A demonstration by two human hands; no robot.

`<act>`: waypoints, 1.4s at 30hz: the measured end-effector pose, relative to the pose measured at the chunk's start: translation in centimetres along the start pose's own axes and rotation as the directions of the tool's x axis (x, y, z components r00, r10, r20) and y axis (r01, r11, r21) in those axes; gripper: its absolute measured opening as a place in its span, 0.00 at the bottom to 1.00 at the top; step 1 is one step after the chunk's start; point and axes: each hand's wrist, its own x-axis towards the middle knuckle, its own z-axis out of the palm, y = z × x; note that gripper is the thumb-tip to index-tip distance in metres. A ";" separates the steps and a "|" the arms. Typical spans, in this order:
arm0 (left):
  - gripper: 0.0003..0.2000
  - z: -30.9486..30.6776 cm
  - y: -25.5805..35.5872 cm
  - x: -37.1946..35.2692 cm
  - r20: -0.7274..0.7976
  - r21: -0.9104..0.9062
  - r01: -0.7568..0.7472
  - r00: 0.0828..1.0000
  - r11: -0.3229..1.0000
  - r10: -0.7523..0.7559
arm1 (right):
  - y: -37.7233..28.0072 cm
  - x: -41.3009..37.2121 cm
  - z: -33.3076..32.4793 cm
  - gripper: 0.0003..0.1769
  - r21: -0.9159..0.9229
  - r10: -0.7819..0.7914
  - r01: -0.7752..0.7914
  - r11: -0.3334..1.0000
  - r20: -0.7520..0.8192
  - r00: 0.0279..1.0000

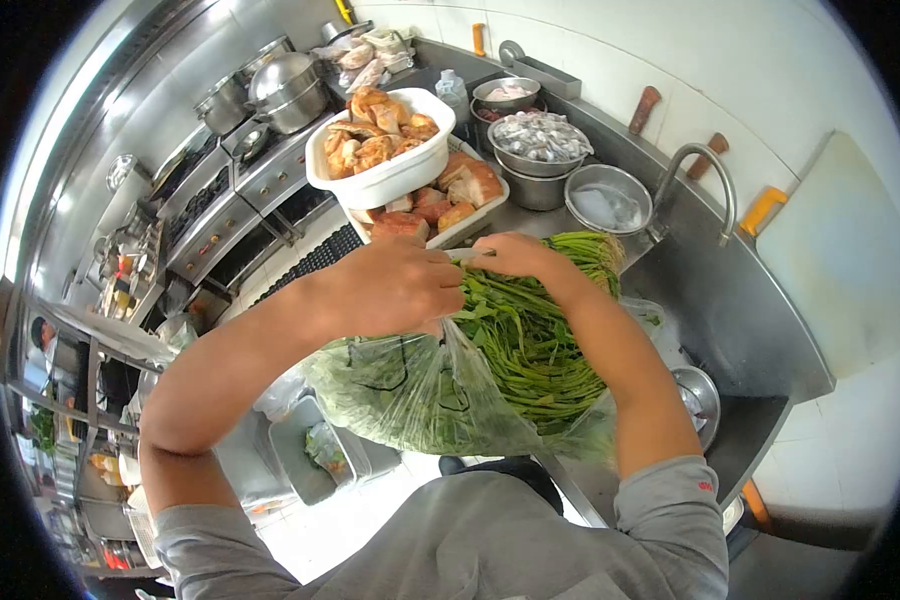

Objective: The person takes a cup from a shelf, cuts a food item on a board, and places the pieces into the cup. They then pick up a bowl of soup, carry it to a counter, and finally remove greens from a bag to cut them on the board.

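A clear plastic bag lies partly around a big bundle of leafy green stalks at the sink's edge. My left hand is closed on the bag's gathered plastic, which stretches up in folds to my fist. Beside it, my right hand is pinched on a pale strip between the hands that looks like the bag's edge. The stalks spread beneath my right forearm, their cut ends pointing to the far right. My fingertips are partly hidden.
Just beyond my hands, a white tub of browned meat rests on a tray of meat chunks. Metal bowls stand near the faucet. A metal sink lies right; grey bins stand below left.
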 end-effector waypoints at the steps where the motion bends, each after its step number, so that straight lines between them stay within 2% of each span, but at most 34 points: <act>1: 0.15 0.2 -0.2 -0.2 -0.018 0.000 -0.004 1.000 1.000 0.004 | 0.5 0.5 0.2 0.35 0.104 0.033 -0.039 0.994 0.056 0.998; 5: 0.15 0.0 0.0 -0.5 0.063 0.015 -0.007 0.998 1.000 0.006 | 1.6 -1.3 -0.4 0.34 0.086 -0.002 0.005 0.996 -0.040 0.999; 7: 0.15 -0.1 0.1 -0.4 0.121 0.071 -0.006 0.993 0.997 -0.003 | 3.4 -2.4 -1.3 0.34 0.051 0.067 -0.067 0.996 -0.011 0.998; 8: 0.15 -0.3 0.0 -0.3 0.121 0.069 -0.012 0.993 0.998 0.004 | 3.8 -3.0 -1.7 0.36 -0.027 0.075 -0.076 0.997 -0.044 0.996; 9: 0.13 -0.7 0.0 0.0 0.143 0.069 -0.015 0.990 0.998 0.005 | 3.9 -3.2 -1.6 0.36 -0.026 0.081 -0.082 0.996 -0.046 0.996; 11: 0.11 -1.1 -0.3 0.2 0.168 0.065 -0.022 0.986 0.998 0.011 | 4.1 -3.9 -1.1 0.37 -0.233 0.080 -0.122 0.965 -0.183 0.980; 12: 0.12 -1.3 -0.6 0.1 0.174 0.043 -0.017 0.985 0.999 0.009 | 4.5 -4.2 -0.2 0.37 -0.229 0.085 -0.126 0.965 -0.183 0.979; 14: 0.14 -1.7 -1.2 -0.4 0.175 0.036 -0.009 0.984 0.999 0.002 | 5.9 -3.6 1.0 0.34 -0.226 0.041 -0.146 0.963 -0.411 0.911; 15: 0.14 -1.6 -1.2 -1.0 0.179 0.032 0.010 0.984 0.999 -0.015 | 6.9 -3.1 1.7 0.34 -0.222 0.039 -0.140 0.965 -0.407 0.913; 17: 0.13 -1.6 -1.1 -1.8 0.192 0.029 0.019 0.981 0.999 -0.024 | 7.9 -2.5 2.3 0.32 -0.329 -0.102 -0.084 0.940 -0.511 0.854; 18: 0.13 -1.5 -0.8 -2.2 0.202 0.022 0.055 0.978 0.998 -0.058 | 8.0 -2.5 2.3 0.32 -0.331 -0.103 -0.086 0.940 -0.514 0.851; 20: 0.13 -1.4 -0.2 -3.3 0.214 0.008 0.093 0.972 0.996 -0.092 | 7.6 -2.9 2.5 0.32 -0.256 -0.071 -0.112 0.960 -0.612 0.788; 23: 0.13 -1.6 0.9 -5.9 0.140 -0.009 0.127 0.982 0.992 -0.124 | 7.0 -3.3 2.1 0.31 -0.280 -0.027 -0.165 0.946 -0.574 0.819; 25: 0.14 -2.3 1.2 -8.2 0.071 0.056 0.196 0.977 0.979 -0.199 | 7.1 -3.2 2.5 0.31 -0.267 -0.023 -0.159 0.950 -0.572 0.820; 26: 0.11 -2.4 1.5 -9.4 0.061 0.010 0.282 0.957 0.959 -0.282 | 7.4 -3.2 2.4 0.31 -0.258 -0.019 -0.157 0.953 -0.571 0.821; 27: 0.11 -1.7 1.7 -10.8 0.063 -0.001 0.278 0.959 0.961 -0.277 | 7.0 -3.7 2.3 0.31 -0.255 -0.010 -0.164 0.953 -0.566 0.824; 29: 0.12 0.6 1.7 -13.0 -0.035 -0.170 0.446 0.888 0.879 -0.458 | 6.1 -3.7 2.1 0.32 -0.213 0.049 -0.190 0.958 -0.532 0.845; 30: 0.13 1.6 1.8 -12.7 -0.053 -0.195 0.468 0.872 0.862 -0.486 | 6.0 -3.5 2.7 0.32 -0.200 0.072 -0.207 0.958 -0.529 0.845; 31: 0.13 2.3 1.9 -12.2 -0.059 -0.211 0.448 0.881 0.869 -0.469 | 6.2 -3.4 2.3 0.33 -0.194 0.083 -0.205 0.959 -0.500 0.862; 33: 0.13 2.8 3.2 -10.1 -0.178 -0.138 0.412 0.884 0.901 -0.432 | 6.1 -3.3 2.3 0.33 -0.173 0.119 -0.221 0.960 -0.459 0.880; 35: 0.12 2.9 4.2 -8.2 -0.228 -0.167 0.384 0.881 0.908 -0.415 | 5.7 -2.9 1.2 0.33 -0.323 0.109 -0.222 0.920 -0.335 0.936; 36: 0.12 3.3 4.6 -7.8 -0.282 -0.248 0.414 0.834 0.876 -0.475 | 5.3 -3.5 1.4 0.33 -0.324 0.119 -0.232 0.917 -0.333 0.935; 37: 0.12 3.7 5.0 -7.6 -0.319 -0.333 0.435 0.784 0.837 -0.533 | 4.8 -4.1 1.9 0.33 -0.330 -0.011 -0.173 0.928 -0.488 0.873; 38: 0.13 3.9 5.4 -7.2 -0.328 -0.417 0.444 0.740 0.793 -0.587 | 4.4 -4.6 2.0 0.34 -0.354 -0.142 -0.117 0.928 -0.624 0.768; 39: 0.13 4.2 5.6 -7.0 -0.323 -0.426 0.432 0.748 0.795 -0.580 | 3.0 -6.2 1.7 0.34 -0.349 -0.125 -0.132 0.928 -0.624 0.771; 40: 0.14 4.7 5.9 -6.9 -0.335 -0.466 0.437 0.718 0.770 -0.611 | 0.3 -8.8 1.4 0.35 -0.138 -0.086 0.004 0.990 -0.595 0.799; 41: 0.14 5.0 6.1 -6.7 -0.349 -0.502 0.442 0.683 0.744 -0.641 | -1.9 -11.3 1.3 0.37 0.085 -0.062 0.132 0.988 -0.562 0.825; 42: 0.15 5.5 6.3 -6.8 -0.364 -0.519 0.439 0.662 0.733 -0.655 | -3.3 -13.6 1.7 0.37 0.086 -0.052 0.121 0.989 -0.561 0.826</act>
